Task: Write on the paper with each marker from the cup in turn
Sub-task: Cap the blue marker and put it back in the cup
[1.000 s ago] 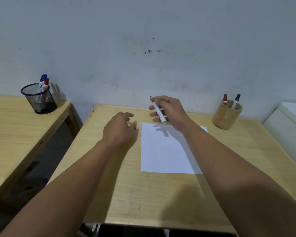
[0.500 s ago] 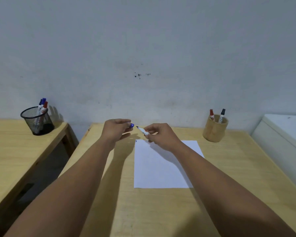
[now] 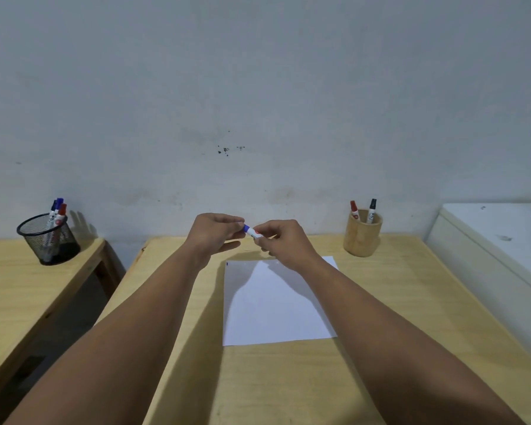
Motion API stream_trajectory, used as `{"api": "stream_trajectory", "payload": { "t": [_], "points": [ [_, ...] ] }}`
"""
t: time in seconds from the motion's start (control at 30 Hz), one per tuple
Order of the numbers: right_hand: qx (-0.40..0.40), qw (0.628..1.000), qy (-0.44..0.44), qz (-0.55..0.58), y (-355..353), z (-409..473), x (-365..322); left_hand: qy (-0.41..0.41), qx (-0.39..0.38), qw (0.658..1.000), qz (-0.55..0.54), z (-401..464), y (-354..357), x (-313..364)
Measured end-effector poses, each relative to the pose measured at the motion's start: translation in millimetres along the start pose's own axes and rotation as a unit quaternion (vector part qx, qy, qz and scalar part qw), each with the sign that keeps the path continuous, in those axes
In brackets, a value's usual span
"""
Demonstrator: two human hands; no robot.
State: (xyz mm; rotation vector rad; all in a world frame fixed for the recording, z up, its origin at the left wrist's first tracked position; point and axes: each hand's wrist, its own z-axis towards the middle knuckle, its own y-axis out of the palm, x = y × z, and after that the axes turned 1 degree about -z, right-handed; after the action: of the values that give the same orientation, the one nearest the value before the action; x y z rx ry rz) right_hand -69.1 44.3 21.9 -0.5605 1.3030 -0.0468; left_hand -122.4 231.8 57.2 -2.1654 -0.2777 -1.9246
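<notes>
A white sheet of paper [image 3: 276,305] lies on the wooden desk [image 3: 380,302], with a small dark mark at its top left corner. Above its far edge my right hand [image 3: 284,240] grips the body of a white marker [image 3: 252,232]. My left hand [image 3: 216,231] pinches the marker's blue cap, which sits on the marker's tip. Both hands meet in the air over the desk. A wooden cup [image 3: 362,237] at the back right holds a red-capped marker [image 3: 354,209] and a black-capped marker [image 3: 372,209].
A black mesh cup [image 3: 48,240] with several markers stands on a second wooden table [image 3: 22,289] at the left. A gap separates the two tables. A white cabinet [image 3: 500,256] borders the desk on the right. A grey wall stands close behind.
The hands came together: the blue cap in my left hand went from apart onto the marker's tip. The camera tilted up, so the desk sits lower in view.
</notes>
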Motion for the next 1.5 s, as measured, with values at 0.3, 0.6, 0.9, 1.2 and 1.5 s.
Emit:
{"api": "stream_trajectory", "payload": {
  "t": [0.3,0.6,0.9,1.2,1.5],
  "points": [
    [0.051,0.998,0.006,-0.033,-76,-15,14,0.001,-0.063,0.997,0.032,7,84,25],
    [0.249,0.967,-0.008,-0.046,-227,19,8,0.096,-0.111,0.964,0.222,53,215,10],
    [0.275,0.958,0.026,-0.078,-247,38,57,0.104,-0.13,0.944,0.286,87,272,-38],
    [0.24,0.956,0.073,-0.151,-218,34,88,0.132,-0.117,0.945,0.274,83,273,-44],
    [0.191,0.927,0.035,-0.322,-204,50,54,0.143,-0.104,0.939,0.294,81,274,-49]
  ]
}}
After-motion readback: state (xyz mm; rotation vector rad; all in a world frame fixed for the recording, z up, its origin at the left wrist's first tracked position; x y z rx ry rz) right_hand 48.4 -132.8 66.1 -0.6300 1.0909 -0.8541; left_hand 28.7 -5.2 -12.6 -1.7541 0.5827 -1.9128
